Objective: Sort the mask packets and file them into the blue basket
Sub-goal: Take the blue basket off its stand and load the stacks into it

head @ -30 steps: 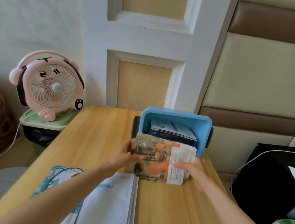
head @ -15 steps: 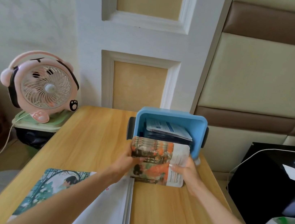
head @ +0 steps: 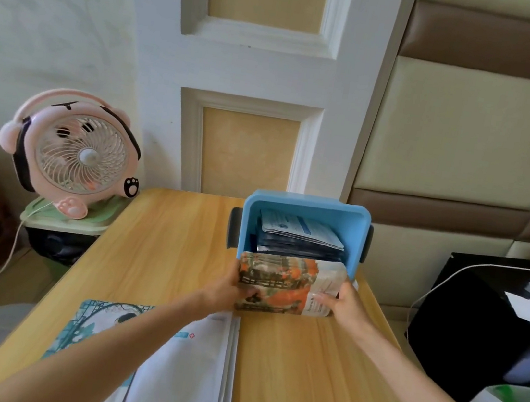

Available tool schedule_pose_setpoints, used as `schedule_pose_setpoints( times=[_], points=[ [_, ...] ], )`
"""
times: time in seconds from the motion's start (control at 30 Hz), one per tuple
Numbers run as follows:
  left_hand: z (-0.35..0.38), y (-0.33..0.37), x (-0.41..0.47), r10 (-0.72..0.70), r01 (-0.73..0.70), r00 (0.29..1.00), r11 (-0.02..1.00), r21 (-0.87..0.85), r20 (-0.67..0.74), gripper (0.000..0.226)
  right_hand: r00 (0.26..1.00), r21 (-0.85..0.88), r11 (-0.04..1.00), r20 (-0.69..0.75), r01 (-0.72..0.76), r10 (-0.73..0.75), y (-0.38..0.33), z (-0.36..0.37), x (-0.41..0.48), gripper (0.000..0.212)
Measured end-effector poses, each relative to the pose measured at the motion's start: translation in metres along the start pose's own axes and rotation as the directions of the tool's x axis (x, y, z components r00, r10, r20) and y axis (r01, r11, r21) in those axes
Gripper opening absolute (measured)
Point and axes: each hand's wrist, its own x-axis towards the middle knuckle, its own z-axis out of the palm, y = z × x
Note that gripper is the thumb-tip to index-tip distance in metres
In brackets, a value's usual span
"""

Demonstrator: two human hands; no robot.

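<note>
Both hands grip a stack of orange-printed mask packets (head: 286,284) held on edge at the near side of the blue basket (head: 307,204), toward the wooden table's (head: 166,238) far edge. The left hand (head: 227,292) curls round the stack's left end, the right hand (head: 348,309) round its right. Dark blue packets (head: 299,238) stand inside the basket. White packets (head: 188,370) lie at the near edge.

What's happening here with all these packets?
A person is sorting mask packets at a wooden table. Both hands, left hand and right hand, grip a bundle of orange-printed packets by its sides, upright just in front of the blue basket, not yet inside. Dark blue packets already sit in the basket. White packets and a teal packet lie on the table.
</note>
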Motion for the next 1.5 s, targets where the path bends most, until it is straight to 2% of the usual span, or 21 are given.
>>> schedule_pose_setpoints(
  times=[0.13,0.23,0.27,0.4,0.5,0.57,0.6,0.67,0.7,0.73,0.8,0.83,0.9,1.0,1.17,1.23,1.3,1.33,1.4,1.43,1.5],
  points=[
    [-0.008,0.004,0.004,0.039,-0.027,0.994,0.992,0.123,-0.099,0.043,0.999,-0.079,0.996,0.001,0.050,-0.050,-0.008,-0.015,0.003,0.036],
    [-0.013,0.005,0.008,0.099,-0.021,0.980,0.914,0.406,-0.172,0.040,0.990,-0.275,0.957,-0.076,0.094,-0.119,-0.009,-0.025,0.009,0.031],
    [-0.012,0.004,0.008,0.102,-0.009,0.977,0.898,0.439,-0.188,0.040,0.987,-0.325,0.941,-0.091,0.097,-0.133,-0.008,-0.025,0.011,0.029],
    [-0.007,0.006,0.004,0.120,-0.004,0.963,0.902,0.431,-0.241,0.039,0.992,-0.229,0.968,-0.054,0.098,-0.113,-0.010,-0.021,0.006,0.027],
    [-0.006,0.018,-0.006,0.173,-0.054,0.954,0.903,0.426,-0.246,0.024,0.975,-0.185,0.966,-0.099,0.180,-0.200,-0.015,-0.023,-0.002,0.029],
    [-0.006,0.034,-0.017,0.322,-0.166,0.911,0.857,0.488,-0.256,0.015,0.904,-0.215,0.922,-0.220,0.323,-0.368,-0.024,-0.028,-0.011,0.032],
    [-0.007,0.044,-0.021,0.443,-0.230,0.856,0.789,0.569,-0.268,0.011,0.827,-0.252,0.869,-0.283,0.425,-0.486,-0.032,-0.031,-0.016,0.026],
    [-0.010,0.064,-0.025,0.646,-0.340,0.719,0.648,0.681,-0.257,0.017,0.623,-0.382,0.713,-0.348,0.588,-0.701,-0.046,-0.040,-0.022,0.004],
    [-0.011,0.072,-0.024,0.694,-0.375,0.682,0.603,0.704,-0.231,0.019,0.552,-0.432,0.663,-0.367,0.612,-0.749,-0.051,-0.044,-0.021,0.011],
    [-0.013,0.078,-0.021,0.709,-0.390,0.676,0.577,0.718,-0.202,0.019,0.509,-0.451,0.630,-0.371,0.632,-0.777,-0.055,-0.047,-0.019,0.013],
    [-0.014,0.085,-0.009,0.674,-0.360,0.717,0.578,0.733,-0.180,0.018,0.483,-0.516,0.595,-0.350,0.616,-0.803,-0.053,-0.054,-0.007,0.002],
    [-0.014,0.084,-0.001,0.641,-0.334,0.747,0.591,0.734,-0.176,0.019,0.488,-0.568,0.581,-0.327,0.583,-0.809,-0.050,-0.055,-0.003,0.010],
    [-0.012,0.079,0.013,0.597,-0.307,0.787,0.601,0.738,-0.158,0.022,0.550,-0.626,0.561,-0.241,0.542,-0.800,-0.038,-0.057,0.009,0.020],
    [-0.006,0.072,0.027,0.548,-0.299,0.826,0.623,0.722,-0.130,0.027,0.652,-0.637,0.593,-0.181,0.492,-0.736,-0.026,-0.057,0.022,0.021],
    [-0.009,0.066,0.045,0.371,-0.219,0.924,0.707,0.672,-0.088,0.039,0.866,-0.588,0.741,-0.132,0.324,-0.483,-0.032,-0.056,0.032,0.040],
    [-0.014,0.063,0.048,0.339,-0.202,0.939,0.667,0.717,-0.051,0.037,0.911,-0.611,0.729,-0.033,0.307,-0.411,-0.034,-0.058,0.033,0.043],
    [-0.017,0.063,0.046,0.392,-0.217,0.920,0.518,0.827,-0.004,0.027,0.922,-0.677,0.654,0.096,0.337,-0.376,-0.033,-0.063,0.033,0.033],
    [-0.017,0.066,0.044,0.440,-0.202,0.898,0.381,0.902,0.016,0.021,0.922,-0.727,0.592,0.148,0.347,-0.359,-0.033,-0.065,0.033,0.026],
    [-0.015,0.074,0.041,0.524,-0.120,0.850,0.083,0.989,0.059,0.011,0.912,-0.860,0.389,0.187,0.331,-0.364,-0.033,-0.067,0.036,0.023],
    [-0.012,0.081,0.039,0.526,-0.075,0.847,-0.026,0.997,0.077,0.011,0.895,-0.915,0.261,0.183,0.306,-0.407,-0.034,-0.066,0.041,0.025],
    [-0.003,0.090,0.043,0.410,-0.035,0.908,-0.138,0.990,0.089,0.014,0.877,-0.977,0.060,0.154,0.203,-0.455,-0.039,-0.060,0.050,0.030]
  ],
)
